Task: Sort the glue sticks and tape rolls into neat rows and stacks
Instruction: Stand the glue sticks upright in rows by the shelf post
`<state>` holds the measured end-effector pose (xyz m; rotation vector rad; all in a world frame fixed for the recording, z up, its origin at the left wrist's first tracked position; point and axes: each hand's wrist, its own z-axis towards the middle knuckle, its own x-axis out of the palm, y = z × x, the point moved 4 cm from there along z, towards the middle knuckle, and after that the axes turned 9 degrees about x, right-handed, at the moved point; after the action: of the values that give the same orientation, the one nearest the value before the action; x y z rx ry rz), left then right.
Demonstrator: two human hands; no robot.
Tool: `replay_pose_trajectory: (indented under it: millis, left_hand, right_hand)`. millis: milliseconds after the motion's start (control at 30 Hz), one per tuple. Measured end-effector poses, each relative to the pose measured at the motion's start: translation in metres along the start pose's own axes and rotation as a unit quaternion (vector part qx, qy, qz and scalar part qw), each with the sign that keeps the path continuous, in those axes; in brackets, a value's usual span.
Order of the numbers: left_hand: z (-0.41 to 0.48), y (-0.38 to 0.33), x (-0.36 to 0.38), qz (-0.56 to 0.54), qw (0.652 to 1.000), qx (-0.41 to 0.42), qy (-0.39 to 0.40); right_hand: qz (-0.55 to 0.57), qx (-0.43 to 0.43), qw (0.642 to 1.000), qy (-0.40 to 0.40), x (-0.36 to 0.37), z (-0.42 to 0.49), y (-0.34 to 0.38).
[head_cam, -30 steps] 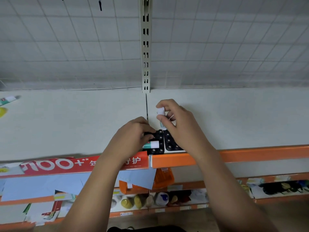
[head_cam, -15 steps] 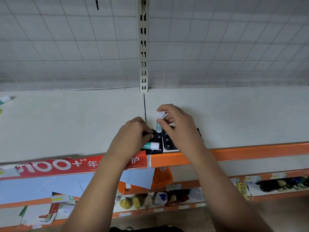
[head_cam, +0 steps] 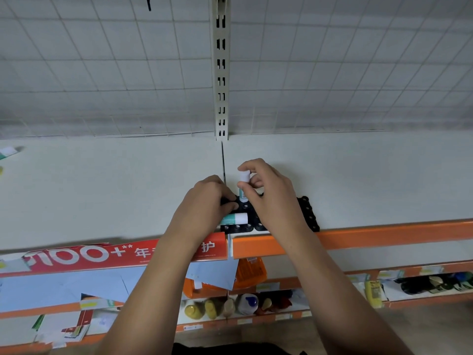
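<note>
At the shelf (head_cam: 358, 175) front edge: right hand (head_cam: 271, 198) fingers pinch upright glue stick (head_cam: 243, 179), cap up, beside black tape rolls (head_cam: 309, 213), likely to stand it in a row. Left hand (head_cam: 202, 208) fingers curl round second glue stick (head_cam: 236, 218), lying sideways.

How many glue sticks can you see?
2. The upright glue stick is pinched by the right hand; the lying glue stick rests on the black tape rolls by the left hand. A green-and-white thing far left may be a third; hands could hide more.
</note>
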<state>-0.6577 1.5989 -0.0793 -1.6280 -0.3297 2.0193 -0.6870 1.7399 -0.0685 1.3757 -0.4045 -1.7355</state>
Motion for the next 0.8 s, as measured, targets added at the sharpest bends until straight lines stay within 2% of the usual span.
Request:
replay_pose_trajectory:
  millis: [133,233,300,400,467,533,633,800]
  left_hand:
    - [-0.001,-0.004,-0.004,0.023,0.999,0.015,0.021]
    - [-0.013,-0.010,-0.009,0.018,0.999,0.046,0.017]
    - [-0.020,-0.012,-0.013,0.005,0.998,0.054,0.027]
    - [-0.026,-0.011,-0.011,0.017,0.997,0.042,0.061]
    - [-0.028,-0.012,-0.009,0.020,0.997,0.039,0.063]
    - [-0.029,-0.014,-0.008,0.021,0.997,0.042,0.054]
    - [-0.032,-0.012,-0.011,0.025,0.999,0.038,0.030]
    - [-0.030,-0.011,-0.032,-0.005,0.996,0.037,-0.084]
  right_hand:
    - [0.009,0.019,1.000,0.013,-0.003,-0.001,0.000]
    - [0.041,0.069,0.996,0.040,-0.009,-0.004,-0.004]
    - [0.039,0.091,0.995,0.029,-0.015,-0.010,-0.008]
    - [-0.018,0.072,0.997,0.008,-0.020,-0.020,-0.014]
    - [-0.044,0.057,0.997,0.041,-0.014,-0.027,-0.015]
    - [-0.064,0.044,0.994,0.080,-0.007,-0.033,-0.016]
    - [-0.085,0.029,0.992,0.086,-0.004,-0.036,-0.015]
    - [-0.117,0.017,0.989,0.089,-0.002,-0.033,-0.013]
